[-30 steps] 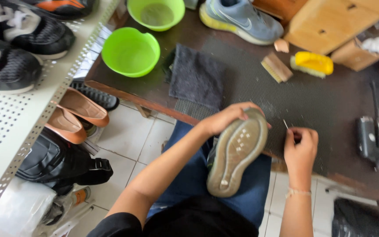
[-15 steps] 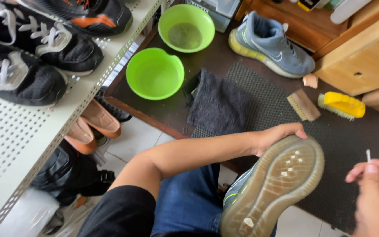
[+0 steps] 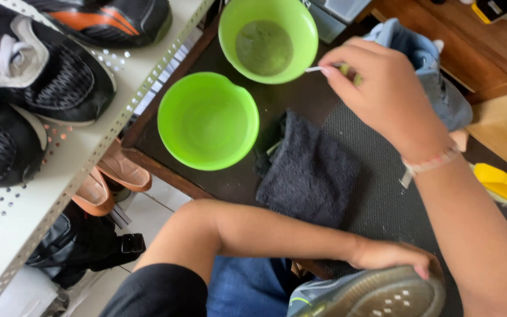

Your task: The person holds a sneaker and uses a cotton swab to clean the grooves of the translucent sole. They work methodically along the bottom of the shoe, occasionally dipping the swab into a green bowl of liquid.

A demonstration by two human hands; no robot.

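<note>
Meanwhile, at a dark work table (image 3: 300, 100) we hold 2 things at once. Our right hand (image 3: 388, 94) reaches out over the table, fingers pinched shut on a thin white stick (image 3: 318, 69) whose tip hangs just at the near rim of the far lime-green plastic bowl (image 3: 268, 38), a murky greenish liquid inside it; we judge the narrow pinch suits so slender a tool. Our left hand (image 3: 391, 258) curls over the toe of a grey sneaker with a pale translucent studded sole (image 3: 377, 293), sole turned up and pressed toward our lap at the table's near edge, a grip that seems meant to keep the underside exposed and steady.

Beside that bowl, nearer us, sits a 2nd lime-green bowl (image 3: 208, 120), and just right of it lies a folded dark towel (image 3: 309, 170). A blue-grey sneaker (image 3: 435, 76) rests beyond our right hand, partly hidden by it. A yellow brush (image 3: 503, 185) lies farther right. Left of the table, black shoes (image 3: 36, 76) fill a white perforated metal shelf (image 3: 60, 176).
</note>
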